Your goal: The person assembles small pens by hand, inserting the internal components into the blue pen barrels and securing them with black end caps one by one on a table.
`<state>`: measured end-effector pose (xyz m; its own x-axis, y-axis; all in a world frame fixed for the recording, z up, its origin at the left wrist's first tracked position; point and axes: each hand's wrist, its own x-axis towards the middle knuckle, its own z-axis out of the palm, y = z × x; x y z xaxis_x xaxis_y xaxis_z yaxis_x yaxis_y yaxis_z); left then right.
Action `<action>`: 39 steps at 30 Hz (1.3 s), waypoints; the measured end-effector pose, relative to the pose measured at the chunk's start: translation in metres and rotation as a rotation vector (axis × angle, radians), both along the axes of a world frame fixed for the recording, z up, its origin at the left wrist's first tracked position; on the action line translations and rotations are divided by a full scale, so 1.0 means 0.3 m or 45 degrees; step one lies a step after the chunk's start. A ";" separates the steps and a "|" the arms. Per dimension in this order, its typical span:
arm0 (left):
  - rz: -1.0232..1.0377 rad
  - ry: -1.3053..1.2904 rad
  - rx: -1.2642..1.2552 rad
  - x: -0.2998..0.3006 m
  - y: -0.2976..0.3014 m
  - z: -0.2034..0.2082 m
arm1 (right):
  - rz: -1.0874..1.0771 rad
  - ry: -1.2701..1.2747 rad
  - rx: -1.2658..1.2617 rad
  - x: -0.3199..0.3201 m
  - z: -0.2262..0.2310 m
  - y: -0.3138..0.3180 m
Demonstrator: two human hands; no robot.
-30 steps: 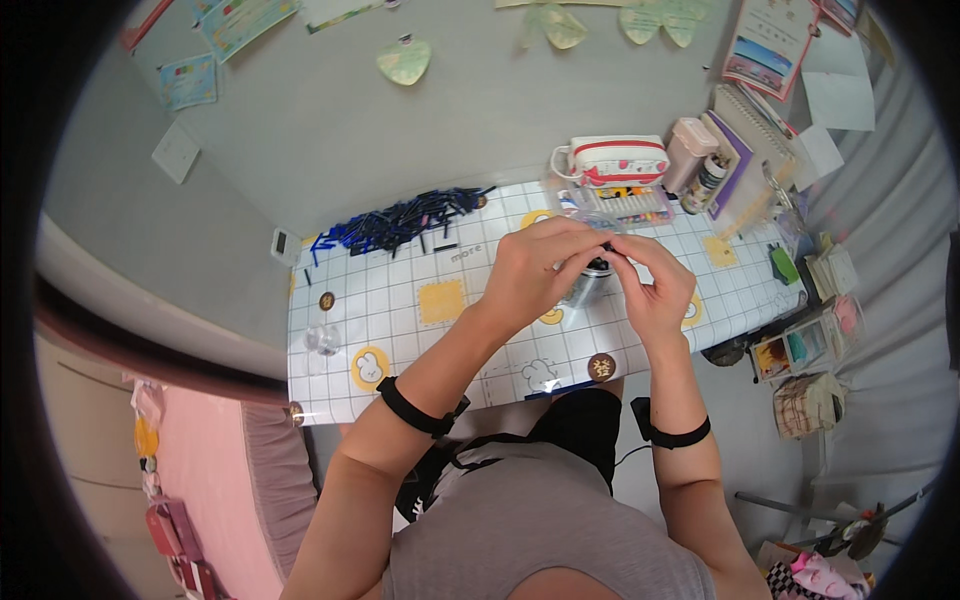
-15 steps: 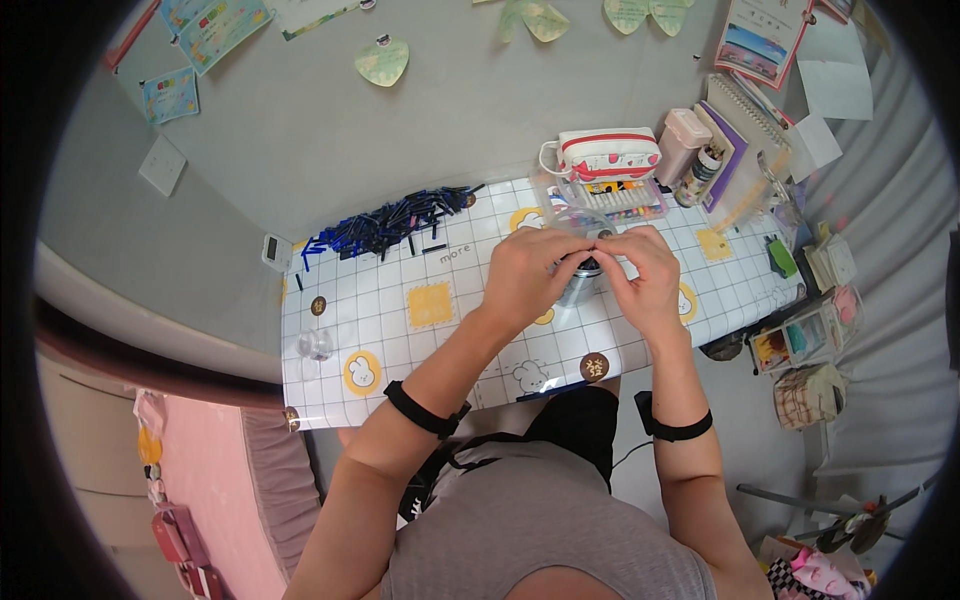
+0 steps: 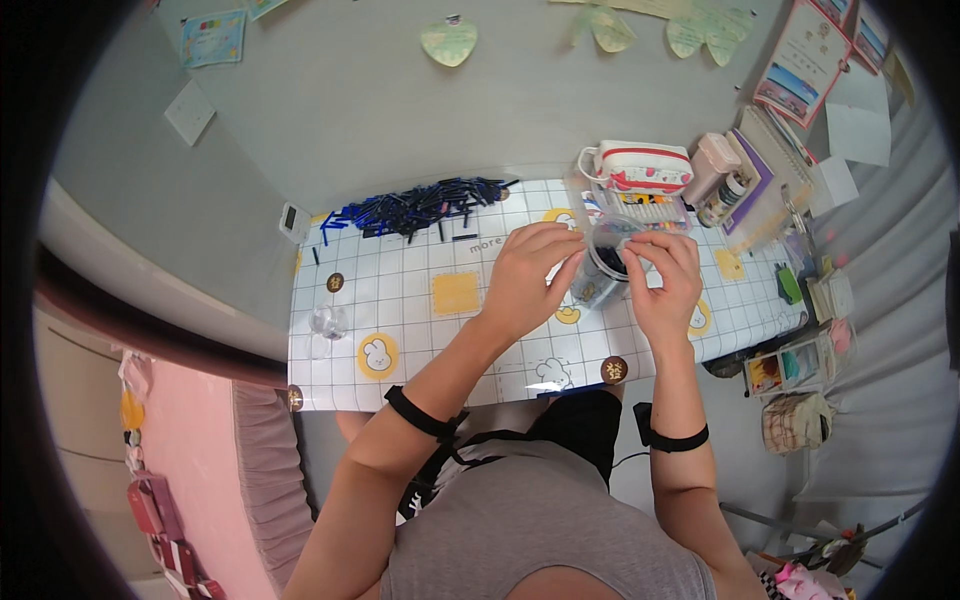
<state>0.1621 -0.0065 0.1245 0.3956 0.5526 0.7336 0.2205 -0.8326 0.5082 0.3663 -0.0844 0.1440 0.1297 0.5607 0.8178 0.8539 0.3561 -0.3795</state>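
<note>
Holding a clear plastic cup [image 3: 606,262] between both hands over the gridded mat [image 3: 420,310], I pinch its near rim with my left hand [image 3: 527,278], while my right hand [image 3: 665,282] closes on its far side. Beyond my left hand lies a pile of dark blue sticks [image 3: 415,205]; a pencil case [image 3: 640,166] sits beyond my right.

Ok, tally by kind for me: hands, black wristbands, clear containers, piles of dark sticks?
Hands: 2, left hand and right hand
Black wristbands: 2, left wristband and right wristband
Clear containers: 2, clear cup and small glass
Pile of dark sticks: 1
Total: 7
</note>
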 end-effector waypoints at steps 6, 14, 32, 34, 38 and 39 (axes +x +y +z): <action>0.230 0.013 -0.054 -0.181 0.061 -0.075 | 0.223 0.032 -0.012 -0.231 0.064 0.002; 0.711 0.673 -0.431 -0.334 0.206 -0.224 | 0.476 -0.020 -0.884 -0.458 -0.119 0.291; 0.820 1.189 -0.458 -0.341 0.365 -0.334 | -0.067 -0.418 -0.968 -0.477 -0.477 0.727; 0.815 1.162 -0.445 -0.347 0.364 -0.345 | 0.019 -0.432 -0.828 -0.469 -0.494 0.711; 0.874 1.084 -0.344 -0.358 0.364 -0.385 | 0.082 -0.466 -0.707 -0.476 -0.483 0.701; 0.884 1.067 -0.327 -0.359 0.365 -0.392 | 0.086 -0.467 -0.702 -0.478 -0.479 0.698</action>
<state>0.0543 0.1030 0.0068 0.2582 0.9425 0.2123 0.9503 -0.2873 0.1200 0.2229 0.1250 0.0003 -0.1525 0.9067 0.3932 0.9451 0.2501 -0.2104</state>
